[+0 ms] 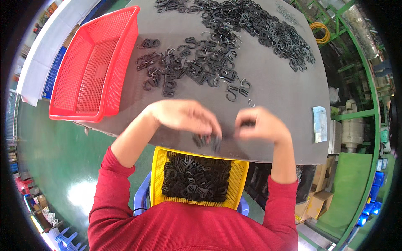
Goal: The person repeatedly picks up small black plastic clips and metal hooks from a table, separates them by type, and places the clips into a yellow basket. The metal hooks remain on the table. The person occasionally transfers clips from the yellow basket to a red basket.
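My left hand (pixel 186 116) hovers over the near edge of the dark grey table (pixel 276 88), its fingers curled around several black plastic hooks (pixel 206 140) that hang from the fingertips. My right hand (pixel 260 125) is beside it, pinching a black hook piece (pixel 248 124). Both hands are blurred. Just below them a yellow basket (pixel 159 175) on my lap holds a heap of black hooks (pixel 194 178). More black hooks with small metal clips (pixel 197 62) lie scattered across the table's middle and far side.
An empty red mesh basket (pixel 94 67) sits on the table's left part. A small blue-white packet (pixel 320 123) lies at the right edge. Green metal framing (pixel 356 113), a yellow hose coil (pixel 321 31) and cardboard boxes (pixel 318 203) stand to the right. Green floor lies at left.
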Available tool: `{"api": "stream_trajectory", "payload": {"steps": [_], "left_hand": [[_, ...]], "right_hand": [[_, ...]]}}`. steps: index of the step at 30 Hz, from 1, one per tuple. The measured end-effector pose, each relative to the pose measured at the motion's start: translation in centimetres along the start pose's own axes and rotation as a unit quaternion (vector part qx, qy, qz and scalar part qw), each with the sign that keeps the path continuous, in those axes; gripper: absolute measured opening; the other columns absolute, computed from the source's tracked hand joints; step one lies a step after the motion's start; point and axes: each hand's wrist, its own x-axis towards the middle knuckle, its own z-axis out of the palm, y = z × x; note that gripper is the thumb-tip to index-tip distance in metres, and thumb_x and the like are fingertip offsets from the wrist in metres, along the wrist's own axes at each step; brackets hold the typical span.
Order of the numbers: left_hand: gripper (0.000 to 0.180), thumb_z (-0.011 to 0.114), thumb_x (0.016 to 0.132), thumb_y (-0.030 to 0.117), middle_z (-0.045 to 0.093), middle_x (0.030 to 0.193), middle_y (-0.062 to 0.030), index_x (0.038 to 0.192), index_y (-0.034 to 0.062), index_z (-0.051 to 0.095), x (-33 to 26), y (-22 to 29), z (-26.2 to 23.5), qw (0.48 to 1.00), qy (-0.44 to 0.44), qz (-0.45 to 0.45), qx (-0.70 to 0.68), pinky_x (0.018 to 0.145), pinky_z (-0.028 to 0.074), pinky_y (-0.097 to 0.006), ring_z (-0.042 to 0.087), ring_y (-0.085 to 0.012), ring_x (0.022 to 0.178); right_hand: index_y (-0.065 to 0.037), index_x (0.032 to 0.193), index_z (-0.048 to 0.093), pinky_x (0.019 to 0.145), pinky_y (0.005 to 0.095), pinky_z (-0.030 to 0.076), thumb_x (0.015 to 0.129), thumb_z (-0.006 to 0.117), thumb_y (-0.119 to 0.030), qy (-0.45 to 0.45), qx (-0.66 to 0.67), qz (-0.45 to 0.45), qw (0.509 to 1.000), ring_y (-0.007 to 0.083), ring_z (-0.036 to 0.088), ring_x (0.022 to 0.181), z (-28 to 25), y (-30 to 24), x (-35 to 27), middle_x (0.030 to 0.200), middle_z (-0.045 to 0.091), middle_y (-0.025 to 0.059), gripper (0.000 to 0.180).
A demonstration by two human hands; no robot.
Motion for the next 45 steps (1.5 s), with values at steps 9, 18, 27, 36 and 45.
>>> {"api": "stream_trajectory", "payload": {"steps": [9,18,27,36,45], "left_hand": [[0.030,0.059,0.079,0.013,0.063,0.109,-0.0103,0.108,0.0068,0.063,8.6,-5.3,-9.5,0.660,0.412,0.084,0.623,0.093,0.044,-0.037,0.057,-0.0282,0.102],[0.022,0.051,0.093,0.019,0.067,0.090,-0.0072,0.101,0.0045,0.065,6.0,-1.8,-11.5,0.771,0.597,0.154,0.160,0.070,0.051,-0.030,0.064,-0.0175,0.080],[0.047,0.072,0.073,0.042,0.066,0.081,-0.0133,0.101,0.0048,0.062,10.5,-4.9,-3.6,0.762,0.465,-0.075,0.445,0.067,0.049,-0.037,0.064,-0.0256,0.075],[0.037,0.074,0.068,0.033,0.066,0.082,-0.0140,0.092,0.0072,0.064,8.7,-4.6,-2.3,0.815,0.408,-0.090,0.402,0.070,0.049,-0.038,0.064,-0.0284,0.077],[0.033,0.070,0.076,0.033,0.066,0.086,-0.0074,0.095,0.0064,0.065,0.2,0.0,4.2,0.953,0.027,-0.034,0.301,0.073,0.048,-0.033,0.063,-0.0195,0.080]], "right_hand": [[-0.008,0.100,0.064,0.080,0.0385,0.048,0.074,0.071,-0.021,0.421,-0.288,-0.055,0.858,0.0273,0.058,0.097,-2.6,5.2,9.1,0.097,0.062,0.0082,0.030],[-0.003,0.103,0.064,0.068,0.0284,0.051,0.090,0.055,-0.023,0.450,0.220,-0.015,0.865,0.0152,0.065,0.077,-6.6,9.1,6.2,0.087,0.067,0.0057,0.025],[-0.005,0.102,0.057,0.083,0.0366,0.047,0.061,0.080,-0.045,0.329,-0.191,0.195,0.904,0.0266,0.060,0.099,-4.9,7.3,5.8,0.104,0.063,0.0137,0.061],[-0.006,0.093,0.054,0.076,0.0350,0.047,0.053,0.085,-0.018,0.319,-0.124,0.162,0.926,0.0229,0.060,0.086,-4.0,7.6,5.3,0.089,0.063,0.0092,0.052],[-0.005,0.090,0.058,0.073,0.0301,0.049,0.060,0.080,-0.017,-0.072,0.002,0.017,0.997,0.0154,0.061,0.082,1.8,-0.8,-1.9,0.083,0.063,0.0049,0.039]]}}
